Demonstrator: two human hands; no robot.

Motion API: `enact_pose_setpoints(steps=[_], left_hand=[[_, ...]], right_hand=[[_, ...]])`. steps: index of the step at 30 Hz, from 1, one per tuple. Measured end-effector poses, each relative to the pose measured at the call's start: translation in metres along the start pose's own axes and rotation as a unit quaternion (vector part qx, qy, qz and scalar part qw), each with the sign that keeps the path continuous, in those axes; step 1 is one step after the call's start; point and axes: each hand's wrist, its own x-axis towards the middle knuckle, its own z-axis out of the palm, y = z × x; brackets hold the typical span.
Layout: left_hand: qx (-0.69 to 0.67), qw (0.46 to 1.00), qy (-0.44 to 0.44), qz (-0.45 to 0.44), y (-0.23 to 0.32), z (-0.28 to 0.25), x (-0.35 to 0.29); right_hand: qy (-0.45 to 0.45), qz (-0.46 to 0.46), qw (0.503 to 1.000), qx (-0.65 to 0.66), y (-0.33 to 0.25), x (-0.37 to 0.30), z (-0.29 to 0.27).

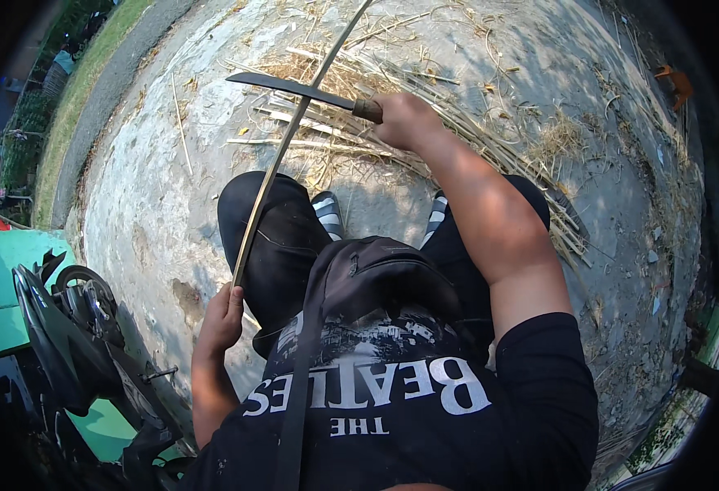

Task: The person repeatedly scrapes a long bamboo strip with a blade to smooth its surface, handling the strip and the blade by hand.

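My left hand [223,321] is closed round the lower end of a long, thin bamboo strip [283,147], beside my left knee. The strip slants up and away to the right, past the top edge of the view. In my right hand [407,121] is the wooden handle of a knife [277,83] with a dark, curved blade. Its blade points left and crosses the strip beyond my knees, seemingly against it. My fingers on the handle are partly hidden by the back of the hand.
A pile of split strips [359,135] and pale shavings [560,139] lies on the rough ground [155,196] in front of my feet. A dark motorcycle [89,352] stands at the left near a green surface [24,266]. An orange object [674,86] is at the far right.
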Motion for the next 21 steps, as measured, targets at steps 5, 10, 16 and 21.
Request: enact_pose_setpoints(steps=[5, 10, 16, 21], left_hand=[[-0.080, 0.996, -0.024, -0.034, -0.005, 0.005, -0.004], [-0.262, 0.956, -0.113, -0.063, -0.004, 0.008, -0.031], [-0.225, 0.966, -0.100, -0.078, -0.011, 0.005, -0.025], [-0.125, 0.986, -0.093, -0.063, -0.006, 0.001, -0.023]], right_hand=[[0.012, -0.161, 0.987, -0.014, -0.032, -0.025, 0.010], [-0.063, -0.228, 0.965, -0.109, -0.056, -0.041, -0.023], [-0.010, -0.122, 0.992, -0.026, -0.015, -0.020, 0.004], [-0.027, -0.178, 0.983, -0.030, -0.039, -0.030, 0.018]])
